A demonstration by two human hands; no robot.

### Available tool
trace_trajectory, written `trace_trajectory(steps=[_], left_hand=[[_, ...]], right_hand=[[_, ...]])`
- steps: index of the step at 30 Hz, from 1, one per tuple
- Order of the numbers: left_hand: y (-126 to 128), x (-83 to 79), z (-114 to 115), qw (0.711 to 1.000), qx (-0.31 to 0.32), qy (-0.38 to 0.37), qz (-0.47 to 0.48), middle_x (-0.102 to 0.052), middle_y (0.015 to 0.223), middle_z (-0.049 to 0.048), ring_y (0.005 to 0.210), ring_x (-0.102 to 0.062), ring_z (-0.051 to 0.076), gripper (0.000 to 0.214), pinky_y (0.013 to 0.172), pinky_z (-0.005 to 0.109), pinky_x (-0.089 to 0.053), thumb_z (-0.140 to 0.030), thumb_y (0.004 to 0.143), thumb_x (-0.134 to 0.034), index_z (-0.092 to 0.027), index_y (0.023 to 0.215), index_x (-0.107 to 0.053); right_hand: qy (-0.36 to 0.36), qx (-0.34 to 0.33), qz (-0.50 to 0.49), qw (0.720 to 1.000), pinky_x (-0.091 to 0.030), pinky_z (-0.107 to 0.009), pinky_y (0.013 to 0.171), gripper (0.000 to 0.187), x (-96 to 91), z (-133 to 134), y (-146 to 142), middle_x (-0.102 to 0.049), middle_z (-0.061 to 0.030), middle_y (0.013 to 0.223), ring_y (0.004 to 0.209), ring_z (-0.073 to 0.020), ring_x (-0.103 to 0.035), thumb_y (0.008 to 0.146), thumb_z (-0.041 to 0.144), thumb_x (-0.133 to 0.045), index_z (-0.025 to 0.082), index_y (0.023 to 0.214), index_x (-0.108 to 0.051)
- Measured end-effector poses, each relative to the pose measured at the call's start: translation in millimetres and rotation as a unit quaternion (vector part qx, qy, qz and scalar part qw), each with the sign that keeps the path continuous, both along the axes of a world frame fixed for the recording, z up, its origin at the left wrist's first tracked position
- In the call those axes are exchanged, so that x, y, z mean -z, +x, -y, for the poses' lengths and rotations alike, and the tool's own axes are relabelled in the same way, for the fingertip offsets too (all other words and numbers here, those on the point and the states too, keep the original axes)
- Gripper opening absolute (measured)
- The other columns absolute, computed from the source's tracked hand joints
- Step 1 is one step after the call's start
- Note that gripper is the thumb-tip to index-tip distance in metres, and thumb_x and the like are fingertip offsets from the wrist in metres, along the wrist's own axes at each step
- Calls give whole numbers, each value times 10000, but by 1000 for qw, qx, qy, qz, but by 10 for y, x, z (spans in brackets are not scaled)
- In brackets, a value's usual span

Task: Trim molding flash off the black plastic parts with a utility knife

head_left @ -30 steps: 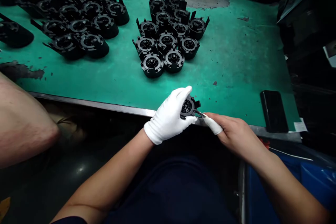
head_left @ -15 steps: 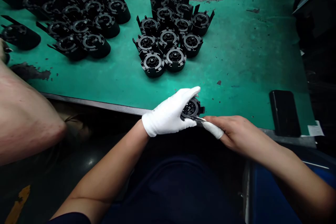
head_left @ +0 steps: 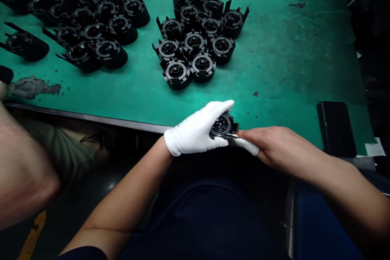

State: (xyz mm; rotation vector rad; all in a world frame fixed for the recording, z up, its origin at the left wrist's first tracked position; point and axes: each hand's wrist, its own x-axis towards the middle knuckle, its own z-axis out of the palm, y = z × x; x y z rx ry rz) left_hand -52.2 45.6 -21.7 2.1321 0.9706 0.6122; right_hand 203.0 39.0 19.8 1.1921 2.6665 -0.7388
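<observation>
At the front edge of the green tabletop, my left hand [head_left: 198,130], in a white glove, is closed around a round black plastic part [head_left: 222,124]. Ribs and a raised hub show on its upward face; the palm hides its left side. My right hand [head_left: 268,142] is closed on a slim metal blade [head_left: 230,135] that lies against the part's near rim. A white cover wraps the right thumb. The tool's handle is hidden in the fingers, so I cannot tell its exact kind.
Several black cylindrical housings [head_left: 202,65] stand grouped beyond my hands. Another larger group [head_left: 111,53] fills the left back. A black phone-like slab [head_left: 336,128] lies at the right edge beside white paper [head_left: 374,148]. At the left, a co-worker's arm [head_left: 24,170] reaches over the table edge.
The blade has shifted slightly along the part's rim, and my right hand has risen a little. The co-worker's arm has moved down and left. My view has shifted slightly.
</observation>
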Motion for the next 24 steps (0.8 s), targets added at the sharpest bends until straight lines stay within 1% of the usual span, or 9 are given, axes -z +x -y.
trace_trajectory(steps=[3,6,9,11,13,16,21,22,24], left_hand=[[13,10,24,1000,-3,11,-1,-463,1527,147,1426,-470,303,892,1181,475,-446,-387,825,-785,-231,1549,-288],[102,112,171,992,-112,54,6,-527,1459,169,1368,-527,325,950,1153,492,-463,-491,779,-816,-204,1527,-306],[232,254,373,955,-272,118,8,-524,1437,217,1362,-519,366,1016,1138,533,-456,-565,754,-813,-161,1524,-288],[294,314,467,939,-314,140,2,-510,1444,223,1370,-508,366,1007,1135,530,-455,-550,769,-806,-158,1530,-277],[322,331,506,937,-320,141,0,-514,1436,211,1364,-511,352,988,1137,520,-455,-537,774,-808,-164,1528,-290],[327,314,494,938,-322,124,1,-519,1425,198,1350,-522,332,965,1139,511,-455,-526,769,-818,-166,1514,-320],[340,322,473,935,-330,129,-10,-514,1427,203,1346,-527,339,1021,1133,523,-458,-584,743,-819,-165,1523,-311],[346,335,478,932,-335,135,-10,-527,1412,202,1331,-542,341,1053,1124,521,-467,-616,723,-819,-163,1525,-307],[360,367,497,923,-355,148,-5,-564,1360,194,1277,-588,340,1136,1089,507,-500,-679,668,-823,-159,1530,-295]], right_hand=[[-69,3,-43,997,-488,-294,688,310,-76,-130,26,-788,-20,986,854,-228,-723,903,206,-538,311,1112,-740],[-177,134,-141,965,-444,-280,627,252,-46,26,-3,-734,-19,858,728,-187,-660,983,324,-487,278,1076,-717],[-366,339,-289,817,-342,-240,492,273,132,471,-173,-547,38,698,515,-108,-457,1019,418,-427,238,1097,-617],[-470,392,-357,706,-265,-215,449,244,259,777,-353,-453,71,677,472,-75,-349,1009,430,-453,232,1105,-557],[-514,415,-397,637,-215,-203,424,259,329,977,-529,-410,88,668,458,-65,-286,1012,469,-454,241,1114,-524],[-514,433,-427,605,-195,-199,411,277,287,1053,-678,-398,93,662,458,-64,-254,1014,501,-452,251,1113,-518],[-497,316,-457,666,-326,-210,501,208,38,1064,-769,-495,48,693,567,-79,-424,945,415,-625,211,954,-585],[-518,299,-469,650,-329,-207,497,210,16,1090,-803,-495,49,688,559,-75,-425,939,413,-636,210,938,-583],[-573,336,-493,562,-260,-186,421,231,29,1149,-878,-437,77,638,464,-51,-324,954,450,-594,221,949,-564]])
